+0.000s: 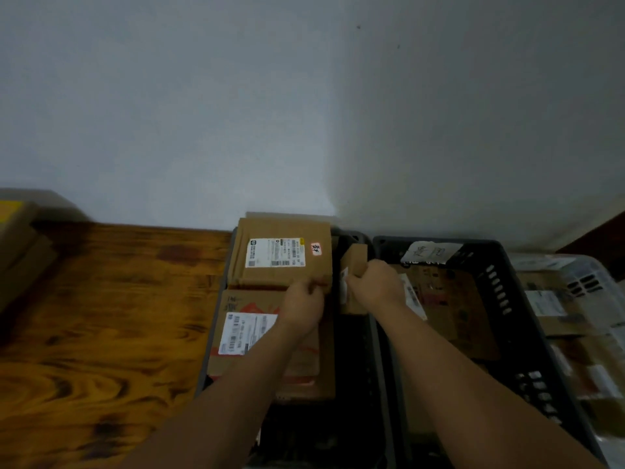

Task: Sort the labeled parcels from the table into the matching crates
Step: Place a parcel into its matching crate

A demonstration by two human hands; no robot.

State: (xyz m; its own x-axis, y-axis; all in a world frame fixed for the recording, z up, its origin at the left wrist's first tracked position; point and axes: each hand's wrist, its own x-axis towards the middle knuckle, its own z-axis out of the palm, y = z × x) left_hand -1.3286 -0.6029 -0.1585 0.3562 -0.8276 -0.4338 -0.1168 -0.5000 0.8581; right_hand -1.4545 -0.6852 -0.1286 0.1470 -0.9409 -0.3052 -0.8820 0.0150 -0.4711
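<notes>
The left hand (304,301) pinched the top box (280,255) and the right hand (375,286) gripped a small box (354,262), apparently slotting it into the crate (351,367), next needing a clean release.

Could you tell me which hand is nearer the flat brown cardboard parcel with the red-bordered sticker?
Left: left hand pinches the near edge of the flat brown cardboard parcel; right hand, to its right, holds a small cardboard box.

crates (351,367) (507,316) (588,282) 3 | hands (302,304) (375,282) 2 | table (101,316) 1 | parcels (280,255): several, exact count unclear
</notes>
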